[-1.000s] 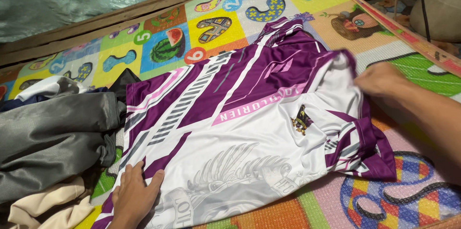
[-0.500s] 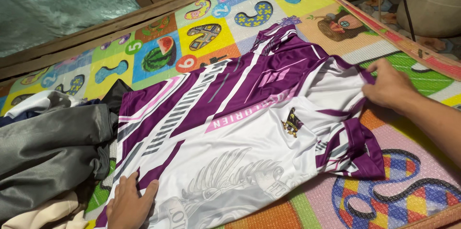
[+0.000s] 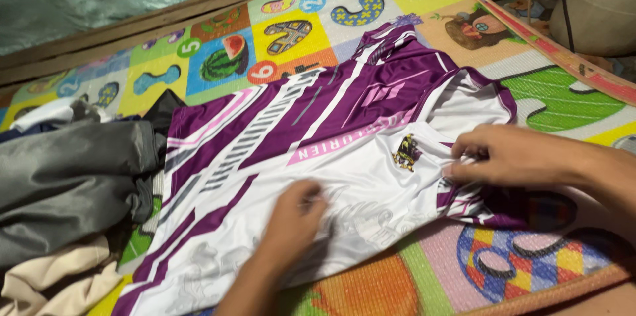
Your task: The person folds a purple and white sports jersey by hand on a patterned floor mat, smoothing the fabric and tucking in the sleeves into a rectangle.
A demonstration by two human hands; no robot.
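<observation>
A purple and white sports jersey [image 3: 318, 150] lies spread flat on a colourful play mat [image 3: 291, 31], with a small crest on its chest. My left hand [image 3: 295, 220] rests palm down on the white lower middle of the jersey, fingers together. My right hand [image 3: 510, 157] is at the jersey's right side, near the sleeve, with fingertips pinching a fold of the white fabric beside the crest.
A pile of grey, cream and dark clothes [image 3: 66, 190] lies against the jersey's left edge. A wooden board [image 3: 132, 28] runs along the mat's far side. A pale rounded sack [image 3: 599, 4] stands at the upper right, beyond the mat's edge.
My left hand has slid from the jersey's lower left corner up to its middle. My right hand has moved inward from the sleeve edge onto the fabric near the crest.
</observation>
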